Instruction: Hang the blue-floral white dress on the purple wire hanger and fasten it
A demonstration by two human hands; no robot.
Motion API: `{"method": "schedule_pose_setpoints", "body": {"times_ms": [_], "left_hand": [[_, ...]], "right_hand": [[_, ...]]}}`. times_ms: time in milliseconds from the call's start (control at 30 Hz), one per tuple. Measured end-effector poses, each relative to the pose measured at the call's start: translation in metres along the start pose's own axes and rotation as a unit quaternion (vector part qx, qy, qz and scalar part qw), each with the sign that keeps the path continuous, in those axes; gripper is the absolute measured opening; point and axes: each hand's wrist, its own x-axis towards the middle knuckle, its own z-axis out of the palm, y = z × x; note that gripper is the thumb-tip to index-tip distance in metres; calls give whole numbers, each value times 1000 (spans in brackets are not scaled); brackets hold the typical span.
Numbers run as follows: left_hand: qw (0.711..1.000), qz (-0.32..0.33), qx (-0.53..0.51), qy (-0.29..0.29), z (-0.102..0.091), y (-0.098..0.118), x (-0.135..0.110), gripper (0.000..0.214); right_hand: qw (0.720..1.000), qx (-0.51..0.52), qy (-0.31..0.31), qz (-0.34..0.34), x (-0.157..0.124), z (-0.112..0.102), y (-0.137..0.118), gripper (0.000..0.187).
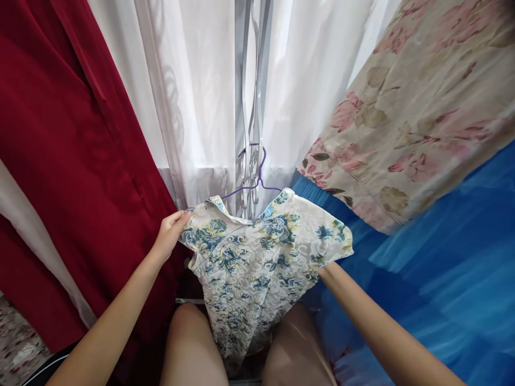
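A white blouse (257, 262) with blue, green and yellow flowers hangs in front of me on a purple wire hanger (260, 174). The hanger's hook is at a white metal stand (257, 80) with upright rods; I cannot tell whether it is hooked there. My left hand (174, 225) pinches the blouse at its left shoulder edge, fingers closed on the cloth. At the other side, my right hand goes behind or inside the right sleeve; only the wrist (325, 271) shows, and the fingers are hidden by the fabric.
Dark red curtain cloth (80, 134) hangs on the left. White curtains (197, 80) are behind the stand. On the right hang a beige cloth with pink flowers (402, 118) and a blue cloth (422, 279). My bare knees (193, 343) are below the blouse.
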Motion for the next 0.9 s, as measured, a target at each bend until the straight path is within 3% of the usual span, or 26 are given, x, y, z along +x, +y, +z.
{"method": "schedule_pose_setpoints", "body": {"times_ms": [100, 167, 267, 333, 400, 467, 567, 633, 700, 800, 900], "left_hand": [[995, 40, 83, -28, -5, 5, 2, 42], [984, 82, 147, -53, 3, 18, 8, 41], [960, 158, 200, -111, 32, 48, 17, 37], [948, 199, 193, -155, 57, 69, 22, 37], [941, 230, 180, -172, 78, 84, 28, 35], [944, 238, 160, -161, 91, 90, 39, 30], [962, 178, 161, -130, 92, 84, 60, 34], [956, 125, 248, -98, 86, 77, 69, 43], [930, 109, 345, -59, 79, 74, 70, 54], [914, 163, 373, -7, 70, 80, 55, 59], [903, 259, 342, 33, 66, 97, 36, 44]], "right_hand": [[993, 110, -19, 30, -1, -8, 17, 60], [965, 240, -62, 82, 0, -28, 21, 76], [917, 361, -111, 132, 4, -61, 6, 61], [927, 337, -117, 117, 8, -72, -14, 49], [955, 274, -87, 77, 10, -73, -31, 48], [973, 222, -50, 40, 12, -71, -40, 41], [977, 202, -59, 38, 11, -68, -40, 33], [970, 222, -75, 61, 9, -67, -37, 35], [954, 274, -74, 95, 5, -65, -38, 35], [917, 363, -59, 152, 0, -63, -44, 30], [891, 411, -40, 188, -3, -65, -56, 30]]}}
